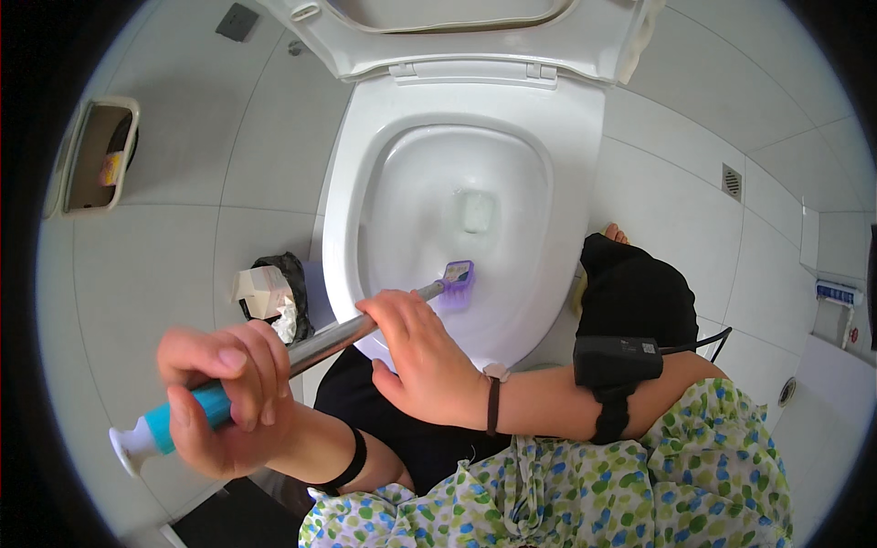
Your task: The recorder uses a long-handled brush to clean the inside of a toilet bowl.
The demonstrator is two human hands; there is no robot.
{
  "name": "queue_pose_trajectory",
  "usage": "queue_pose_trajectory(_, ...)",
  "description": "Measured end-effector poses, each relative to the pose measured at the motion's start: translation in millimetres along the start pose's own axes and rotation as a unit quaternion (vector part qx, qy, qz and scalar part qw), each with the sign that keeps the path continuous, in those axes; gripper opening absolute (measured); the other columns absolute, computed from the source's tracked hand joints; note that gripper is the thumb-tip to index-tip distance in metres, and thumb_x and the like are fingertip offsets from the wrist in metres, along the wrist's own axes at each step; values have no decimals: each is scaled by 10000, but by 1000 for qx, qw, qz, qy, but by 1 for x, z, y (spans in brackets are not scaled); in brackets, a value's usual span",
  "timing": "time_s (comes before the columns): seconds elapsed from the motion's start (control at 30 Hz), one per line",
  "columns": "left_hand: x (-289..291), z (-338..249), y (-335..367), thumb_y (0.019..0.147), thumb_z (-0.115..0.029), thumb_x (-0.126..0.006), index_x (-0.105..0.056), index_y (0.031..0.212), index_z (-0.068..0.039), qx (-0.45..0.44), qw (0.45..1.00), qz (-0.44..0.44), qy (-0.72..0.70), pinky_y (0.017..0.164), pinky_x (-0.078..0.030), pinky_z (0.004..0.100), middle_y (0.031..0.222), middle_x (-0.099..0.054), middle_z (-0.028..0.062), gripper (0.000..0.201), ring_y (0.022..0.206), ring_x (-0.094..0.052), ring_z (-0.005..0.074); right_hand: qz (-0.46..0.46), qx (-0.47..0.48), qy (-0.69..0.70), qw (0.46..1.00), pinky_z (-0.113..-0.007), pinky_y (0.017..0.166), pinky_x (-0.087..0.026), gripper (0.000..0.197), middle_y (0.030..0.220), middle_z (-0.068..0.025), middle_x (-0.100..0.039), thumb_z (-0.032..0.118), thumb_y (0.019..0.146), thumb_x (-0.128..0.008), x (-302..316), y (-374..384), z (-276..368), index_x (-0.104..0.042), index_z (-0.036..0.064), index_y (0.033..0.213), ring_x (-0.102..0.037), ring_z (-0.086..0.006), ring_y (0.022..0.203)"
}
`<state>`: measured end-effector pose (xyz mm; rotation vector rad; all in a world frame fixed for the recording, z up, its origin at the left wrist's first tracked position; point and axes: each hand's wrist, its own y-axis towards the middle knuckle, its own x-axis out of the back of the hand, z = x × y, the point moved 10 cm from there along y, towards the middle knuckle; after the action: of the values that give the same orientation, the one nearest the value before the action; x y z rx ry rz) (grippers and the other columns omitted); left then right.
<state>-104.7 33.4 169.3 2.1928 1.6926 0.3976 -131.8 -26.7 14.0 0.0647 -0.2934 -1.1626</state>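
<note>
A long toilet brush with a metal shaft, a teal grip and a purple head slants across the toilet bowl. Its head is down in the bowl, by the inner wall nearest me. Around the teal grip, close to the white end cap, the fingers of my left hand are closed. Farther along, my right hand grips the metal shaft just over the bowl's near left rim. Some water lies at the bottom of the bowl.
The toilet lid and seat are raised at the back. Left of the toilet, a bin with a black bag holds a carton and crumpled paper. A beige-rimmed bin stands farther left. A floor drain lies to the right.
</note>
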Motion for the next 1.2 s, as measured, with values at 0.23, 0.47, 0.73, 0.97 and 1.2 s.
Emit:
queue_pose_trajectory(0.23, -1, 69, -8, 842, -204, -432, -537, 826, 68, 5, 997, -73, -38, 402, -233, 253, 483, -362, -6, 292, 402, -296, 74, -90, -103, -23, 990, -495, 1015, -278, 540, 1146, -252, -410, 45, 657, -602, 17, 21, -62, -368, -42, 1137, -356, -442, 1168)
queue_pose_trajectory(0.47, 1, 121, -1, 842, -170, -440, -552, 800, 68, 34, 989, -143, -22, 423, -249, 234, 455, -329, -21, 266, 411, -282, 62, -62, -126, -30, 990, -437, 952, -350, 458, 1065, -262, -449, 40, 637, -625, 24, 42, -98, -417, -59, 1033, -415, -424, 1080)
queue_pose_trajectory(0.73, -27, 15, 17, 904, -236, -331, -492, 903, 75, -23, 999, 10, -48, 360, -208, 224, 425, -302, -56, 351, 340, -215, 44, -59, 47, 5, 997, -454, 847, -376, 429, 958, -227, -458, 17, 618, -578, 24, 11, 5, -390, -31, 1001, -447, -394, 926)
queue_pose_trajectory(0.97, -1, 76, 15, 886, -223, -356, -525, 892, 37, 18, 995, -102, 1, 401, -239, 219, 441, -282, -52, 310, 372, -239, 48, -68, -29, -65, 995, -425, 917, -368, 490, 1068, -237, -436, 56, 673, -592, 24, 32, -51, -369, -65, 1093, -433, -394, 1034)
queue_pose_trajectory(1.2, -10, 53, 13, 893, -202, -343, -515, 900, 75, -11, 997, -37, -61, 380, -222, 239, 432, -300, -40, 326, 352, -215, 63, -48, -34, -59, 996, -425, 924, -362, 509, 1072, -231, -438, 74, 670, -613, 24, 22, -32, -378, -41, 1107, -425, -387, 1060)
